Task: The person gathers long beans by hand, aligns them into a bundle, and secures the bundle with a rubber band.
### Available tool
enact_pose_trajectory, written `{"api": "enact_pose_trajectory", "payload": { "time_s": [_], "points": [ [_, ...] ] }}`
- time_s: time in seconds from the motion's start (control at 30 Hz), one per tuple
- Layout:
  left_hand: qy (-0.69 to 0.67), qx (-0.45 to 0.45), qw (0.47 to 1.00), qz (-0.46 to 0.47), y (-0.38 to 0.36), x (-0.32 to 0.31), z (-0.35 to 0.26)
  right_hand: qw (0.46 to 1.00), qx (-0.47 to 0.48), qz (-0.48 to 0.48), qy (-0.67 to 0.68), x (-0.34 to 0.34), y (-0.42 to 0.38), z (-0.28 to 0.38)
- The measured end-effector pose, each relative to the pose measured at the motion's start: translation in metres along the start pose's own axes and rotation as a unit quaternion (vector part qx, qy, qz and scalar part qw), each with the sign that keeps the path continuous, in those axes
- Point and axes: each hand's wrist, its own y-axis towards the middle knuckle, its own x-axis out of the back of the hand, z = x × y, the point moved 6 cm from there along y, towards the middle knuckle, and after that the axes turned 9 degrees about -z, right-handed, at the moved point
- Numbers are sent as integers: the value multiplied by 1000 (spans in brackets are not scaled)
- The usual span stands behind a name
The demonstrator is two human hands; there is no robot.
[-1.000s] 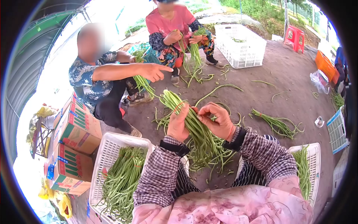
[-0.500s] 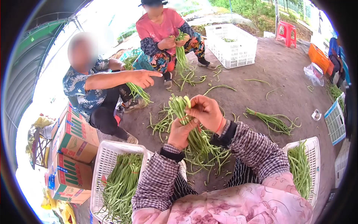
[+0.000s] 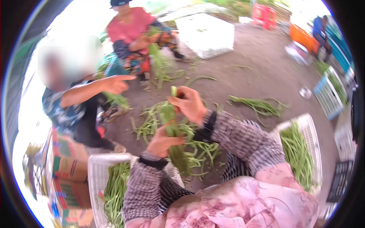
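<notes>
In front of my knees, a bundle of long green beans (image 3: 178, 155) hangs in my left hand (image 3: 161, 142), its fingers closed around the stems. A band seems to circle the bundle near its top, though motion blurs it. Just above, my right hand (image 3: 191, 106) is closed in a pinch on a bean (image 3: 173, 91), whose pale end sticks up past the fingertips. Loose long beans (image 3: 152, 121) lie on the ground behind and under the bundle.
White crates of beans stand at my left (image 3: 96, 186) and right (image 3: 313, 140). A banded bean bunch (image 3: 260, 106) lies ahead on the dirt. One co-worker's hand (image 3: 116, 84) points from the left; another co-worker (image 3: 131, 28) holds beans. Cardboard boxes (image 3: 70, 167) are stacked left.
My right hand has risen off the bundle with a bean pinched in it. My left hand and the bundle sit lower. The whole view has shifted, and the co-worker still points.
</notes>
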Motion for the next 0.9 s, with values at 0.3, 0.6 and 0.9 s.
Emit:
{"api": "enact_pose_trajectory", "payload": {
  "time_s": [0.3, 0.6, 0.9],
  "points": [
    [-82, 72, 994, 18, -10, 5, 21, 973, -67, -148, 161, 54, 20, -20],
    [-185, -30, 982, -11, 18, 13, 9, 938, -159, 221, -215, 60, 20, -68],
    [-287, -56, 956, 11, 43, -7, -1, 889, -162, 427, -43, 9, -71, -62]
  ]
}}
